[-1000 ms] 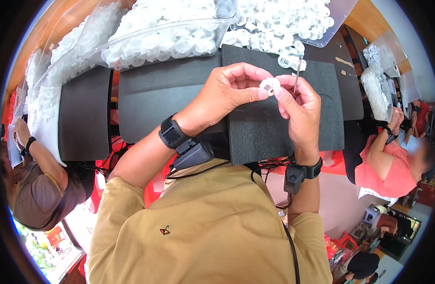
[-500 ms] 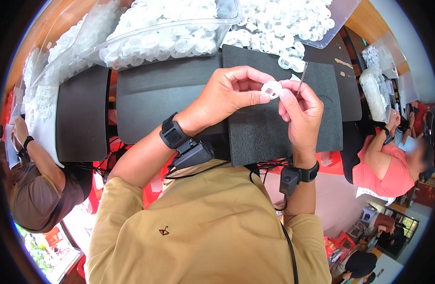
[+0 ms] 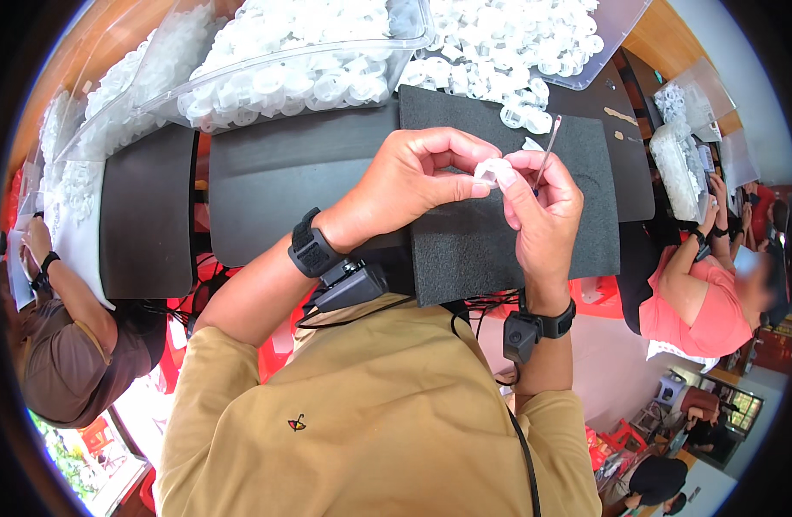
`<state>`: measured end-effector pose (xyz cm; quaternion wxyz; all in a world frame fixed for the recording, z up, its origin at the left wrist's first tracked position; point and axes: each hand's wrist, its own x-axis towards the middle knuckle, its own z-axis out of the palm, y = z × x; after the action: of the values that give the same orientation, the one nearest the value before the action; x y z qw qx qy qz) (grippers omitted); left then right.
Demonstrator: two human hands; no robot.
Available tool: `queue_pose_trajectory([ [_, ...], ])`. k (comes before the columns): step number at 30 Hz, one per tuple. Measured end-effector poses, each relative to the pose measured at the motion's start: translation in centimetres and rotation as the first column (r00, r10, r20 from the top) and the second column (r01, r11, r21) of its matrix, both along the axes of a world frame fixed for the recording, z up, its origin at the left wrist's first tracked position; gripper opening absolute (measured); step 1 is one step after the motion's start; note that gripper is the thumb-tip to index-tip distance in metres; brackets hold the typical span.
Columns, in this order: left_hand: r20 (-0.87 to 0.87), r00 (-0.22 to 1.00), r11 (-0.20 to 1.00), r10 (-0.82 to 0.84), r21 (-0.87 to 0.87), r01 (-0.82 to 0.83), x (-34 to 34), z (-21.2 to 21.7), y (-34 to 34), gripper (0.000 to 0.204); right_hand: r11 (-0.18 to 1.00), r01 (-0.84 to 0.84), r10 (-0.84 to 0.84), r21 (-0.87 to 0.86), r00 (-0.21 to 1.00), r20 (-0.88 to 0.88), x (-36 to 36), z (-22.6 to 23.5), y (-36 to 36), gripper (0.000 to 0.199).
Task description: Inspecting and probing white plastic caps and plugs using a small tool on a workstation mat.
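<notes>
A small white plastic ring-shaped part [image 3: 491, 168] is pinched between my two hands above the dark foam mat. My left hand [image 3: 405, 181] is closed, thumb and forefinger on the ring's left side. On its other side, the thumb and fingertips of my right hand [image 3: 547, 202] press against it. A thin metal rod-like tool [image 3: 548, 146] is also held in my right hand, sticking up between the fingers; its lower end is mostly hidden. The foam mat [image 3: 448, 250] lies under both hands. Just beyond my right fingers, a small white piece [image 3: 532, 146] rests on the mat.
A clear bin [image 3: 284, 56] full of white plastic parts stands beyond my left hand. Loose white parts [image 3: 525, 108] spill from a second tray [image 3: 616, 30] onto the mat's far edge. Co-workers sit left [image 3: 77, 327] and right [image 3: 698, 297], near more bins [image 3: 679, 164].
The ring has tilted, its opening now turned lower and less toward me. Both hands have shifted slightly left and nearer, with the ring still between them.
</notes>
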<state>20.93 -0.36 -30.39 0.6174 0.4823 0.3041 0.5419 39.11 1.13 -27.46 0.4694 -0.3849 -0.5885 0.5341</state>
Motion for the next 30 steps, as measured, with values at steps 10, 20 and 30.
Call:
queue_pose_trajectory([
  [10,-0.036,0.999,0.999,0.021,0.040,-0.019,0.2,-1.0,0.2,0.029,0.986,-0.063,0.006,0.152,0.935,0.353,0.5,1.7,0.6,0.016],
  [20,0.062,0.997,0.982,0.036,-0.189,-0.024,-0.7,-2.6,1.0,0.034,0.975,-0.081,-0.023,0.205,0.889,0.456,1.8,-1.9,-1.1,0.026],
  [30,-0.005,0.999,0.984,0.054,-0.170,-0.054,-0.6,-3.2,1.1,0.033,0.967,-0.112,-0.025,0.230,0.853,0.521,1.2,-2.0,-1.0,0.040],
])
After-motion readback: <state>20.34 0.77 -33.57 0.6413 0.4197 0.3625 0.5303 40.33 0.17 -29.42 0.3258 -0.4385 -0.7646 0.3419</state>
